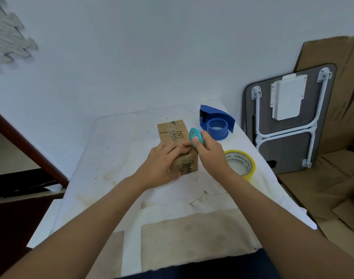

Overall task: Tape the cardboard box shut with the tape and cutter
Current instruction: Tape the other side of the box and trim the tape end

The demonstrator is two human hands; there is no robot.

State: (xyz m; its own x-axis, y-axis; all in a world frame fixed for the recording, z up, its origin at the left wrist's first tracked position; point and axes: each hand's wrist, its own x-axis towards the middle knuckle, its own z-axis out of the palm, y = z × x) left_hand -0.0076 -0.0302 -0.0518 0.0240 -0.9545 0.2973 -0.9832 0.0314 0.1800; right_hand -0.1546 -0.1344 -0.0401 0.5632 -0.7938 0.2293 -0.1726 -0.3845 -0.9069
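Cardboard box [177, 141]: mid-table, near end pressed under the flat, open left hand [164, 164]. Right hand [209, 154] gripping a teal cutter [196, 136] at the box's top right edge. Yellow tape roll [241, 163] beside it; blue dispenser [216, 122] behind; white table [115, 158].

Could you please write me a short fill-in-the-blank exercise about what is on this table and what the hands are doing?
1. The right hand holds a small ____ cutter at the cardboard box.
2. The ____ hand presses down on the box's near end.
3. The yellow tape roll lies on the table to the ____ of the box.
4. Behind the roll stands a ____ tape dispenser.

Missing words: teal; left; right; blue
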